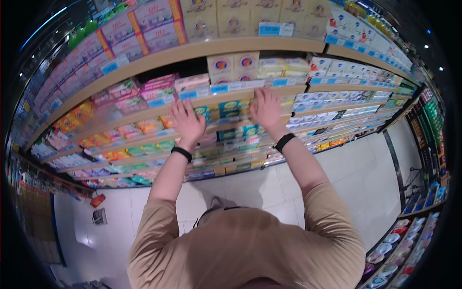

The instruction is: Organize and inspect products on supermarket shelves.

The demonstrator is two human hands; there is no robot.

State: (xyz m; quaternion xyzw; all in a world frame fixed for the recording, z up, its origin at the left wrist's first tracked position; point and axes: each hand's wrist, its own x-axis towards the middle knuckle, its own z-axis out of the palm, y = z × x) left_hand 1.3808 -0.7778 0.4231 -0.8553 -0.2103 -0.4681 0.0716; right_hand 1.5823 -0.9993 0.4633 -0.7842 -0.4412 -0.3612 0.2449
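Observation:
My left hand [187, 121] is raised before the shelf, palm down, with its fingertips at a wooden shelf edge [231, 93] below a blue price tag [188, 95]. My right hand [267, 110] lies farther right, fingertips at the same edge. Both hands look free of any item, their thumbs apart from the fingers. Above the edge stand cream boxes with a round red and blue emblem [221, 65], yellowish wrapped packs [272, 67] and a pale pink pack [191, 82]. Between the hands, one level down, green-and-yellow packs [229, 107] show. Whether the fingertips press on the edge cannot be told.
Pink and purple boxes [155, 34] and large cream boxes [232, 21] fill the shelf above. White boxes [339, 68] line the right bay. Pale floor tiles [346, 180] lie below. Stacked round containers [384, 249] stand behind at right, and an orange object [97, 200] sticks out at left.

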